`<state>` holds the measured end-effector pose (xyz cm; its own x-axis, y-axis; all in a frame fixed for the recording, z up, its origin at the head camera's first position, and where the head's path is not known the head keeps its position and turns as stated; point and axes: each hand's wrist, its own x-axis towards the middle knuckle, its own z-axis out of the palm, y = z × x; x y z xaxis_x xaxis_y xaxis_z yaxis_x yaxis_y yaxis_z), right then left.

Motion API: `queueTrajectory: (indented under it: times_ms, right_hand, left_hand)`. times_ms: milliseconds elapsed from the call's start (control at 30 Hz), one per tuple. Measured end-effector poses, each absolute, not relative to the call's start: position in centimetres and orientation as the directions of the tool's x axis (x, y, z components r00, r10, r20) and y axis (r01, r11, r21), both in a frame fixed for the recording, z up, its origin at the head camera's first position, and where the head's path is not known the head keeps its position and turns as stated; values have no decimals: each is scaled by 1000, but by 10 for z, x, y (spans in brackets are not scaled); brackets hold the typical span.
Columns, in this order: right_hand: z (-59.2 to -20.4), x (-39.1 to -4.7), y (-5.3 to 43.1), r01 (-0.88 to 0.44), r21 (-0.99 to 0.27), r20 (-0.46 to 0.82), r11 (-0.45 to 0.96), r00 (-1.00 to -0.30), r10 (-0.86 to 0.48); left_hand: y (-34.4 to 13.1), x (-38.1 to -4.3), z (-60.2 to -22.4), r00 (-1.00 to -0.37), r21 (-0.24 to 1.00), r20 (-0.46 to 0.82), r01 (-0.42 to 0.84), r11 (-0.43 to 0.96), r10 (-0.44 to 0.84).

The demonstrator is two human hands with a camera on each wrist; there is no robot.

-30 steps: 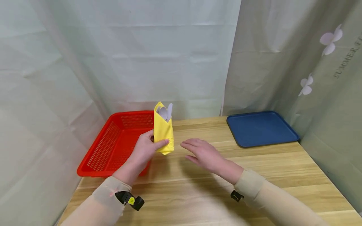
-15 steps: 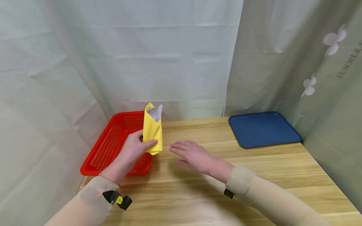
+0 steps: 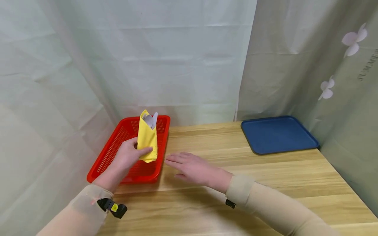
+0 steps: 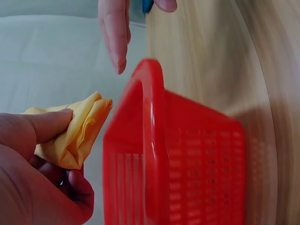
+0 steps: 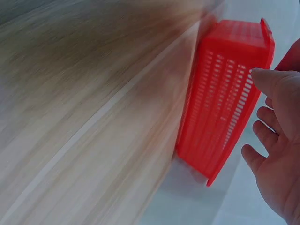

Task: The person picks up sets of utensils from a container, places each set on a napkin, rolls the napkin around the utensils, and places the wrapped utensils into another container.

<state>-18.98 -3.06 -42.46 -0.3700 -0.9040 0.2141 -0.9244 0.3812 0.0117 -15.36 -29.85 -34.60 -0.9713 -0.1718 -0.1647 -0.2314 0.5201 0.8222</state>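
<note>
My left hand (image 3: 127,155) grips a folded yellow napkin pouch (image 3: 146,141) near its bottom, thumb across the front. Pale grey cutlery, with a spoon (image 3: 149,121) and a knife (image 3: 155,120), pokes out of the pouch's top. In the head view the pouch stands upright over the red plastic basket (image 3: 163,144). The left wrist view shows the pouch's folded lower end (image 4: 77,140) between thumb and fingers, beside the basket's rim. My right hand (image 3: 196,169), fingers extended and holding nothing, hovers just right of the basket; its fingers also show in the right wrist view.
A blue tray (image 3: 279,135) lies at the back right of the wooden table (image 3: 212,141). Pale curtains (image 3: 177,65) hang behind and on both sides. The basket stands at the table's left, close to the left curtain.
My left hand has carried the napkin pouch leftward, from the basket's right edge to over the basket. My right hand has also moved left, closer to the basket.
</note>
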Motion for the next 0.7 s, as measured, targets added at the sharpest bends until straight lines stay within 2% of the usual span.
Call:
queueTrajectory:
  times_ms: [400, 700]
  right_hand:
    - [-424, -184, -52, -948, 53, 208, 313, -296, -932]
    - [-426, -180, -57, -946, 54, 190, 321, -306, -933]
  left_hand:
    - [-320, -160, -362, -960, 752, -202, -280, 597, -195]
    - [-327, -162, -375, -954, 720, -233, -299, 626, -188]
